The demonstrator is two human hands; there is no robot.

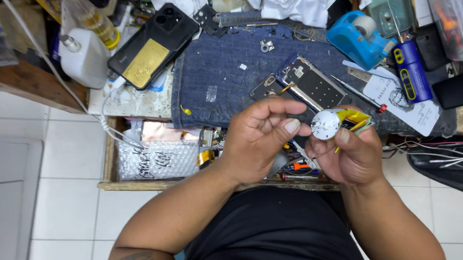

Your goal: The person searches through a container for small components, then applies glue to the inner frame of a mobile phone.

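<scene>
The fingers [341,138] of the right hand [346,154] are closed around a small round white part [325,124] with yellow ribbon film [356,117] trailing off it, held above the bench [16,79] edge. The left hand [256,139] curls beside it, its thumb tip pressing at the part's rim, gripping nothing of its own. An opened phone body [310,83] lies on the denim cloth [225,72], back removed, so disassembly looks well along; refitting appears undone.
</scene>
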